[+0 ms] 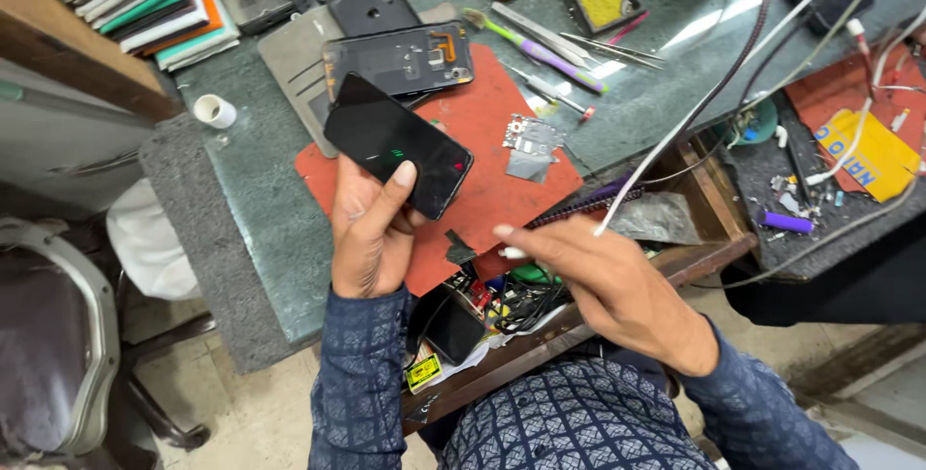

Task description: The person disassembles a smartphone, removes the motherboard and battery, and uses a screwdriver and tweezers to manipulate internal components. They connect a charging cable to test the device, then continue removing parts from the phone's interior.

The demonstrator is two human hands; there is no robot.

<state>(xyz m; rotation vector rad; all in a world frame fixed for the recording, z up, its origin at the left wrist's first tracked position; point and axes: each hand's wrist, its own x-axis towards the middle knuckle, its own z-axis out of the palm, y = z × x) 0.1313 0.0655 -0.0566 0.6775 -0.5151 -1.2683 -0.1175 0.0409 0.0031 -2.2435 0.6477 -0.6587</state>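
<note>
We see a black phone, screen dark, held in the left hand over the red mat; the thumb lies across the phone's near edge, fingers underneath. The phone tilts, its far end toward the opened phone frame that lies at the mat's far left corner. Right hand sits off the mat's near right edge, fingers pinched on the end of a white cable that runs up and away to the right. On the mat, right of the phone, a small metal shield plate. Beyond the mat's far right edge, on the green worktop: a purple-and-green brush and tweezers. Left of the mat, 1 white tape roll. Below the mat's near edge, an open drawer with tangled parts.
</note>
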